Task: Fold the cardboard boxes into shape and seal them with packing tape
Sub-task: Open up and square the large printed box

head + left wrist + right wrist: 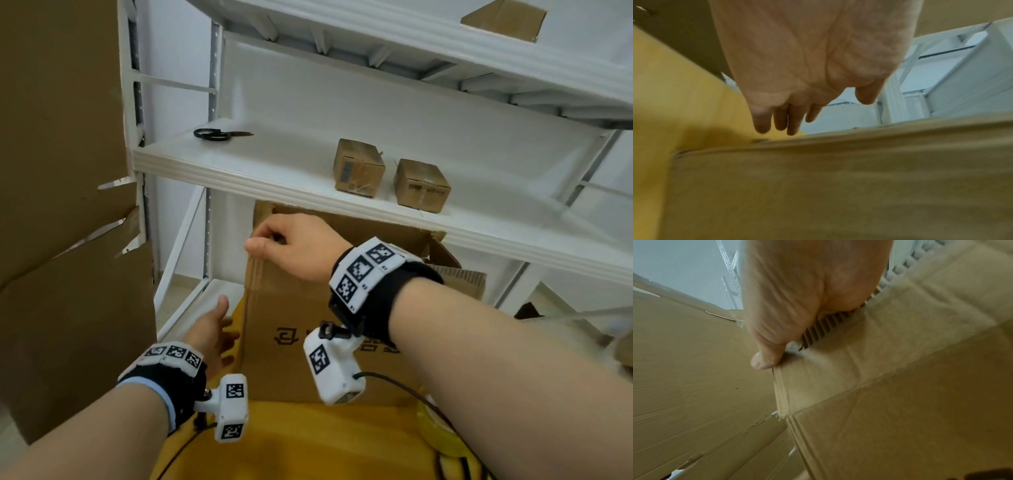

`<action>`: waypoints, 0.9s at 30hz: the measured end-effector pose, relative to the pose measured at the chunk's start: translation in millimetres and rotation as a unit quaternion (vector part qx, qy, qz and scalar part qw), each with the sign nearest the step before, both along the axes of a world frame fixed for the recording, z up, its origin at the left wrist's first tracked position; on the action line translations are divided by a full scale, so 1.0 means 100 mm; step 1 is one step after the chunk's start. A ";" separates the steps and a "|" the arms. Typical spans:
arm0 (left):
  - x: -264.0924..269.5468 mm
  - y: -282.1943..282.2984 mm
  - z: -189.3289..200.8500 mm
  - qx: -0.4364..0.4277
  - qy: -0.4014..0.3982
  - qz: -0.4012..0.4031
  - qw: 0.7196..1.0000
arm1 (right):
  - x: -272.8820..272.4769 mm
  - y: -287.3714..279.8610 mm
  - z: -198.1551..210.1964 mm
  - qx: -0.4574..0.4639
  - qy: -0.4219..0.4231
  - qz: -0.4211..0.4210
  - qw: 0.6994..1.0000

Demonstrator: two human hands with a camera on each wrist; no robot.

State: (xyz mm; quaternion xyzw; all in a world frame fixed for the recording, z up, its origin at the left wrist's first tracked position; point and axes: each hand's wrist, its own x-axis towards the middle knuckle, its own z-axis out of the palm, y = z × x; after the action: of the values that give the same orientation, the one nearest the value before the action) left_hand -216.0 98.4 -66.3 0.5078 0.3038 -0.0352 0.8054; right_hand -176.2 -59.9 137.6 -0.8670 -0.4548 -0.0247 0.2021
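Note:
A large brown cardboard box (294,308) with black print stands upright on a yellow surface (308,442), its top tucked under the white shelf. My right hand (274,241) grips the box's upper left corner, thumb along the corrugated edge; the right wrist view shows the right hand (777,344) pinching that edge of the box (890,394). My left hand (219,329) hovers with straight fingers beside the box's lower left side. In the left wrist view the left hand (789,120) hangs just above the box (838,186), holding nothing. A roll of yellowish tape (438,435) lies at lower right.
White metal shelving (239,174) stands ahead; its middle shelf carries black scissors (219,134) and two small taped boxes (359,168) (421,185). Large flat cardboard sheets (61,205) lean at the left. Another carton (503,19) sits on the top shelf.

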 end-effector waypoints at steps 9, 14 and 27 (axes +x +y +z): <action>-0.15 -0.18 1.69 0.241 -0.248 -0.035 0.938 | 0.07 -0.06 0.18 0.187 0.152 -0.064 0.968; -0.09 -0.27 1.95 0.389 -0.241 -0.112 0.882 | 0.09 -0.31 0.30 0.199 0.131 -0.108 0.965; 0.05 -0.41 2.08 0.530 -0.121 -0.178 0.820 | 0.57 -1.54 0.38 0.108 -0.037 -0.328 0.938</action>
State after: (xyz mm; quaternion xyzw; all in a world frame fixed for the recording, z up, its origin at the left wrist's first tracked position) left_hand -211.3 57.5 141.5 0.9017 0.0798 0.0498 0.4219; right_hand -119.5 -213.7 175.7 -0.9397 -0.1465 -0.1702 0.2581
